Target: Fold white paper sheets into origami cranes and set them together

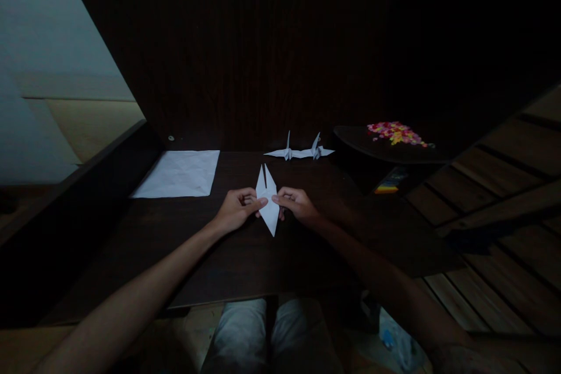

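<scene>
Between my hands is a white folded paper [267,205], a long diamond shape with two narrow points at its far end and one point toward me. My left hand [239,208] pinches its left edge, thumb on top. My right hand [297,205] grips the right edge the same way, thumb on the paper and fingers curled beneath. Beyond it, by the back panel, stand two white paper cranes [287,153] [316,152] side by side, their wings touching or overlapping. A creased white sheet of paper [180,174] lies flat to the left.
A dark wooden desk [245,269] carries these things, with a raised side board [79,187] at left and a tall back panel [263,52]. On a rounded shelf [350,137] at right is a pile of small colourful pieces [397,133]. Wooden slats [504,187] stand farther right.
</scene>
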